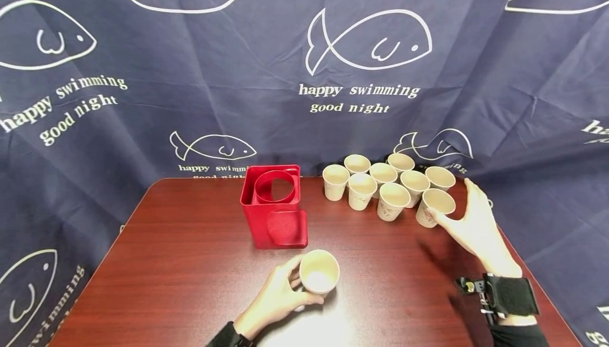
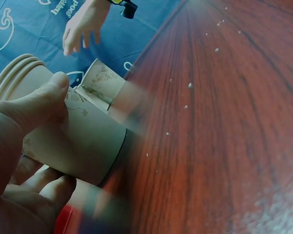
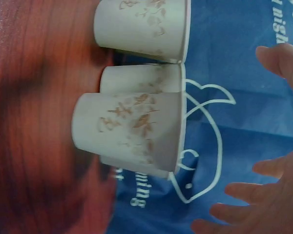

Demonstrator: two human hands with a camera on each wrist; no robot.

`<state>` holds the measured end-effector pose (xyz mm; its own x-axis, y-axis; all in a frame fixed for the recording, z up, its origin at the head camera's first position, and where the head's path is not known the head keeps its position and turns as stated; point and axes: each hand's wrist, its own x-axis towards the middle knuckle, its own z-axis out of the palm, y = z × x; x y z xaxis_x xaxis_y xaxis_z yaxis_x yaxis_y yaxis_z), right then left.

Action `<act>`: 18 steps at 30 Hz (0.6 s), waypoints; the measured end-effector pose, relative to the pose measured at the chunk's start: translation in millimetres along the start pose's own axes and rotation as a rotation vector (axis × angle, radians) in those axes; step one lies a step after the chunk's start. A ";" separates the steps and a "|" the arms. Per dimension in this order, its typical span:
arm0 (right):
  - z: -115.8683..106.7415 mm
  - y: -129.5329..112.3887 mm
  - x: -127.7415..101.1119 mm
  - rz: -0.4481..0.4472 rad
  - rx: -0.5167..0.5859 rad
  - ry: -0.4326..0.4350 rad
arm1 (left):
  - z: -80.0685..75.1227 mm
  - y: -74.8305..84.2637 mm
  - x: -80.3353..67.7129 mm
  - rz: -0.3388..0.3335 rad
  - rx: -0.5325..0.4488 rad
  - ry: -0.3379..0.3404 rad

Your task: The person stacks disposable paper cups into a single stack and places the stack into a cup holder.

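Note:
Near the front middle of the table, my left hand [image 1: 280, 291] grips a small stack of nested paper cups [image 1: 319, 272]. The left wrist view shows their layered rims, with the thumb on one side of the stack [image 2: 83, 131] and fingers on the other. My right hand [image 1: 476, 225] is beside the nearest right-hand paper cup [image 1: 435, 207], its thumb overlapping that cup's rim in the head view. In the right wrist view, the fingers [image 3: 249, 192] are spread wide beyond the rim of the leaf-printed cup [image 3: 129, 126], holding nothing.
Several more upright paper cups [image 1: 360, 191] stand in a cluster at the table's back right. Left of them is a red square box [image 1: 259, 225] with a round ring in its top and a flap at its front. A blue fish-printed cloth [image 1: 266, 88] hangs behind the table.

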<state>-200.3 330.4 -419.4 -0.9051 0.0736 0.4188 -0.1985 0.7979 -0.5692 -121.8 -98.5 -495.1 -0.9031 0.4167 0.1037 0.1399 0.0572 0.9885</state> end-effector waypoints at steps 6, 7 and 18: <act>7.5 11.5 2.3 0.067 0.065 -0.057 | 0.3 -0.6 -0.2 0.001 0.009 0.005; 9.4 12.9 3.1 0.073 0.071 -0.061 | 0.3 -0.6 -0.3 0.000 0.011 0.006; 25.0 20.8 4.5 0.400 0.027 -0.236 | 0.0 0.4 0.2 0.007 0.032 0.010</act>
<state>-217.9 332.3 -447.0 -0.9726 0.2322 -0.0080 0.1770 0.7183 -0.6728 -122.0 -98.4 -494.7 -0.9061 0.4078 0.1122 0.1591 0.0829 0.9838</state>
